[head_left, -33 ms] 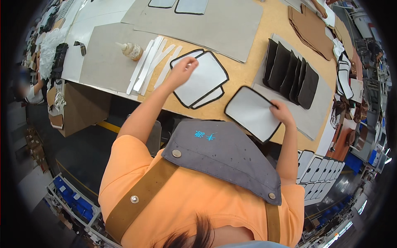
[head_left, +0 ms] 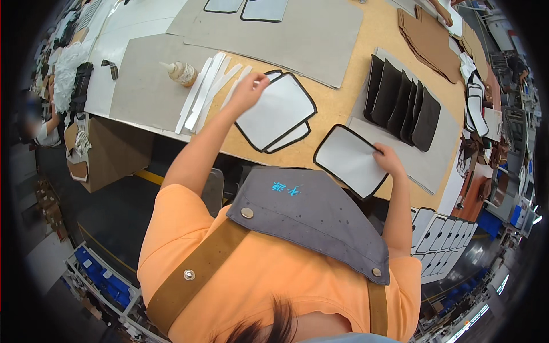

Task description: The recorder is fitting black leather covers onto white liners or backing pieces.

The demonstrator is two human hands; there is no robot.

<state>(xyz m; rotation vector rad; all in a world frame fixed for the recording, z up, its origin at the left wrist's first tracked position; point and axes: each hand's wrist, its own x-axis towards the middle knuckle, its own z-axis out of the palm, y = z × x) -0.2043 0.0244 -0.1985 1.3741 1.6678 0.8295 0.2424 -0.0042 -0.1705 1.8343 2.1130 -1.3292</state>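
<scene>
My right hand (head_left: 389, 160) grips the right edge of a white panel with a black border (head_left: 350, 161), thumb on top. That panel is held near the front edge of the table, its corner reaching toward my apron. My left hand (head_left: 250, 92) is over the upper left of several overlapping white black-bordered panels (head_left: 278, 108) lying on the table. Its fingers are curled with the tips close together; whether anything small is between them is hidden. Beside it lie long white strips (head_left: 201, 91).
A bottle with a pale nozzle (head_left: 182, 74) stands left of the strips. Dark folded pieces (head_left: 402, 106) stand in a row on a grey sheet at right. Brown sheets (head_left: 428, 43) are stacked farther back, near another person's arm (head_left: 441, 10). Large grey sheets (head_left: 274, 43) cover the far table.
My left hand has shifted slightly left and away from me. The panel in my right hand has tilted a little, and its near-left edge has moved slightly right.
</scene>
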